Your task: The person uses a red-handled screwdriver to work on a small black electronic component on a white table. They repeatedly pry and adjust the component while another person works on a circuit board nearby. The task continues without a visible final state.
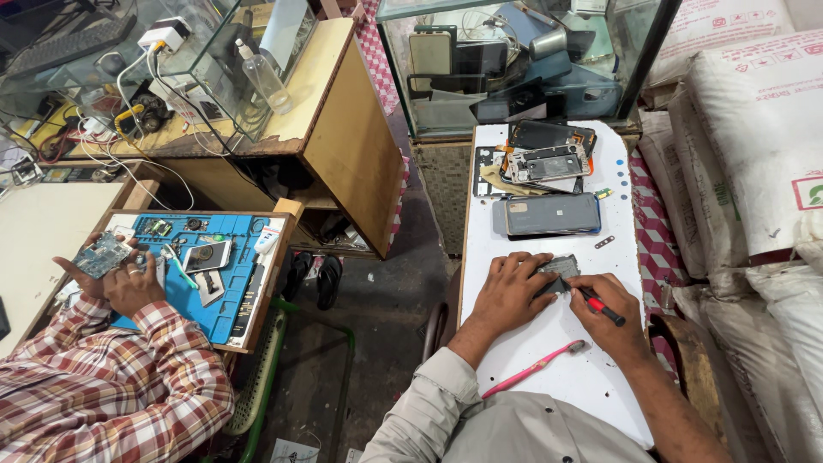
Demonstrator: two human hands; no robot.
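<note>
A person sits at a narrow white bench (549, 343), seen from above. The left hand (513, 291) presses a small grey phone part (561, 267) flat on the bench, fingers spread over it. The right hand (610, 319) has its fingers pinched around a red-handled screwdriver (600, 307) whose tip meets the part. Judging by what lies around, the work looks midway: at twelve o'clock from the hands lie a grey phone back (550, 214) and, beyond it, an opened phone frame (549, 161) with its insides bare, and nothing is reassembled. A pink toothbrush (536, 367) lies at six o'clock. At nine o'clock a co-worker in a plaid sleeve (129, 377) holds a circuit board (101, 255) over a blue repair mat (219, 283). White sacks (754, 129) stack at three o'clock; a glass cabinet (514, 60) stands at twelve.
</note>
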